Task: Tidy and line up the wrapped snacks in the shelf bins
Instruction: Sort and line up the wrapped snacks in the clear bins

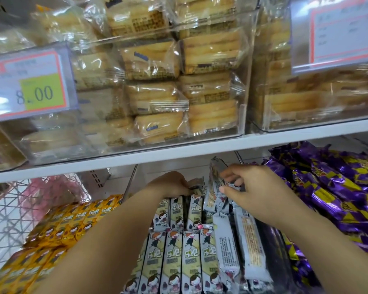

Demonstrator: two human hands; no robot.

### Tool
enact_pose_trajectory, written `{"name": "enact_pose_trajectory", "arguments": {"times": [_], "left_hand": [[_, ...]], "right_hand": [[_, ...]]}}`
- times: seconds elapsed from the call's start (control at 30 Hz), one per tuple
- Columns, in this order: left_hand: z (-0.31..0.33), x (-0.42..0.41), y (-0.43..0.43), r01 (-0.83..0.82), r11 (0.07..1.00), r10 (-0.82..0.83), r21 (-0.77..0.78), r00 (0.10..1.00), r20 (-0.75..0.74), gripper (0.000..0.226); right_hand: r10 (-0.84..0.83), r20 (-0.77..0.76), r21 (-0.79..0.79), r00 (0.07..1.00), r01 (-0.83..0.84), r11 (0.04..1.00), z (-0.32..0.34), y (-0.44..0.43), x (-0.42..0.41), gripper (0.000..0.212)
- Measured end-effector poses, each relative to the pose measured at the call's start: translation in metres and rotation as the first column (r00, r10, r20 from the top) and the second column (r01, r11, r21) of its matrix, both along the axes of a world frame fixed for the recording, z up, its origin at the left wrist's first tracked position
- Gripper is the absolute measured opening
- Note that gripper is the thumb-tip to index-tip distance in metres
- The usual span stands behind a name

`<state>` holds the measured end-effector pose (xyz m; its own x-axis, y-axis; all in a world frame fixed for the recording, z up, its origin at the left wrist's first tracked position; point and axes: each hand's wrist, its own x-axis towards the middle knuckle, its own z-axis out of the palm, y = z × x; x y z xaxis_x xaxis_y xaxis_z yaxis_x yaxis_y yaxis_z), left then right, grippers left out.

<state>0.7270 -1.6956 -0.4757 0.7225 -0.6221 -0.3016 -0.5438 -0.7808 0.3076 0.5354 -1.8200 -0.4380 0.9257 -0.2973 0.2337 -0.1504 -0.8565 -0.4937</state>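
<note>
Pinching: right hand (249,187) holds a grey-white foil-wrapped snack bar (215,183) upright at its fingertips, over the back row.
Left hand (172,184): knuckles up at the bin's back; grip cannot be told.
Overhead: white shelf edge (179,154) just above both hands.
Right flank: purple foil packs (327,198) close beside.

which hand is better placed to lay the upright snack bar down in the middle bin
Right: the right hand pinches the upright snack bar. The left hand is on packets further back.

Price tag (28,85) reading 8.00; wire mesh (6,219) lower left.
</note>
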Motion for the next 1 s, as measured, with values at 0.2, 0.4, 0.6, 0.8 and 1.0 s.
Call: {"name": "enact_pose_trajectory", "arguments": {"times": [0.2, 0.4, 0.6, 0.8, 1.0], "left_hand": [[-0.004, -0.001, -0.003, -0.023, 0.995, 0.028, -0.094, 0.999, 0.047, 0.014], [0.004, -0.003, 0.0, -0.105, 0.953, 0.148, -0.285, 0.98, 0.134, 0.024], [0.02, -0.012, 0.013, -0.164, 0.926, 0.245, -0.338, 0.946, 0.212, 0.021], [0.037, -0.026, 0.04, -0.23, 0.931, 0.304, -0.284, 0.918, 0.255, 0.02], [0.048, -0.06, 0.047, -0.065, 0.989, 0.043, 0.136, 0.986, 0.163, 0.027]], "right_hand": [[-0.004, -0.007, -0.006, 1.0, 0.004, 1.0, 0.0, 0.001, 0.0, 0.029], [-0.001, 0.0, -0.006, 1.0, 0.001, 1.0, -0.001, 0.0, 0.001, 0.029], [0.002, 0.015, 0.013, 1.0, -0.002, 1.0, -0.002, 0.0, 0.001, 0.03], [-0.006, 0.011, 0.011, 1.0, 0.006, 1.0, -0.003, 0.0, 0.002, 0.028], [-0.012, 0.012, 0.016, 1.0, 0.011, 1.0, -0.003, 0.005, 0.0, 0.03]]}}
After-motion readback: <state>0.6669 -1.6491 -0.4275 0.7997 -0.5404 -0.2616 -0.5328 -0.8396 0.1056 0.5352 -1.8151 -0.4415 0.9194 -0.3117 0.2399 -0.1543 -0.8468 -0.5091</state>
